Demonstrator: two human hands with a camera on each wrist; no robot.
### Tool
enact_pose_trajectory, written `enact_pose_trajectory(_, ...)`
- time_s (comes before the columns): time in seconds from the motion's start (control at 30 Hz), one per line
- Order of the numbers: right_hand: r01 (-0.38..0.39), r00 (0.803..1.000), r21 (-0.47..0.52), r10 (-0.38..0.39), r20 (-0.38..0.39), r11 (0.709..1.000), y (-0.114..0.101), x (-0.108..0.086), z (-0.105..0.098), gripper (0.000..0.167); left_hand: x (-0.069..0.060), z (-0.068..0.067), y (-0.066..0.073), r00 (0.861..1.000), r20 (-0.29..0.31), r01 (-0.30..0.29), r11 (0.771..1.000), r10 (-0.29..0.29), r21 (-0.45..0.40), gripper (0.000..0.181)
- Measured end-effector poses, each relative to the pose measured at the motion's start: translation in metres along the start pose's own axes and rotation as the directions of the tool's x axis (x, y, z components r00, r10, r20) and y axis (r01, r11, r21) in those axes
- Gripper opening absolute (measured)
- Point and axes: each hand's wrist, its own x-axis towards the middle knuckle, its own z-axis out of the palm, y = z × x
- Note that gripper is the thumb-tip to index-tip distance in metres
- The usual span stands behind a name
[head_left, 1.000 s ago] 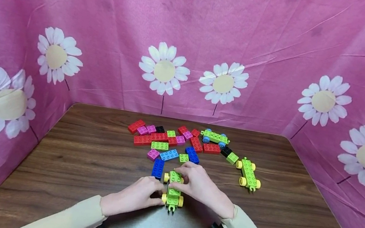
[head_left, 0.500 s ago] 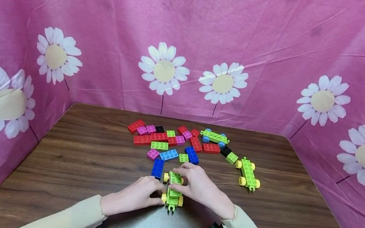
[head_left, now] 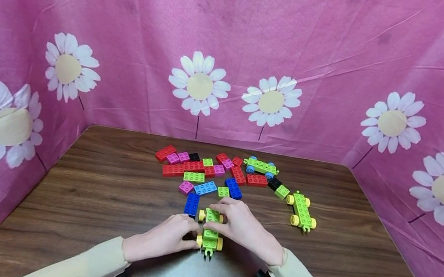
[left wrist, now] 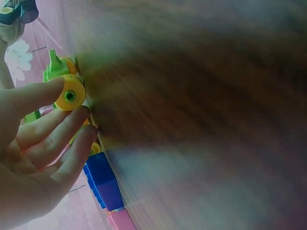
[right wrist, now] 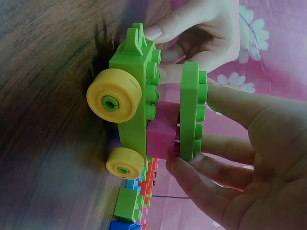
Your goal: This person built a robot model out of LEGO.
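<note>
A green car base (head_left: 210,245) with yellow wheels stands at the table's front middle. My left hand (head_left: 163,239) holds it from the left, thumb and fingers against the wheel side (left wrist: 70,95). On the base sits a pink brick (right wrist: 162,129), seen in the right wrist view. Over that brick is a long green brick (right wrist: 188,112), pinched by my right hand (head_left: 245,229); pink studs show in a narrow gap between the two. In the head view my right fingers cover part of the green brick.
A blue brick (head_left: 192,204) lies just beyond my left hand. Red, pink, green, black and blue bricks spread behind, with a blue-wheeled car base (head_left: 261,167) at the back. Another yellow-wheeled base (head_left: 302,211) is at the right. Pink cloth surrounds the table (head_left: 83,185).
Both hands keep almost the same place and hold. The green brick under my right fingers has shifted very slightly over the car base.
</note>
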Motion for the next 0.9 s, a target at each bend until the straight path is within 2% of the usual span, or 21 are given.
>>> enact_pose_trajectory(0.43,-0.016,0.999,0.008,0.015,0.033,1.0,0.0012,0.004,-0.0019,0.042,0.0003,0.0009,-0.002,1.0,0.0,-0.005,1.0,0.005,0.008,0.014)
enact_pose_trajectory(0.67,-0.003,0.998,-0.013,0.004,0.057,1.0,0.001,0.0042,-0.0025,0.043,-0.0007,0.0005,-0.0028,0.999,-0.02,-0.039,0.999,0.04,0.034,0.013)
enact_pose_trajectory(0.9,-0.026,0.998,0.006,0.026,0.057,1.0,0.0002,0.0047,-0.0021,0.042,-0.0006,-0.0001,-0.0022,0.999,-0.016,-0.031,0.999,0.032,0.029,0.013)
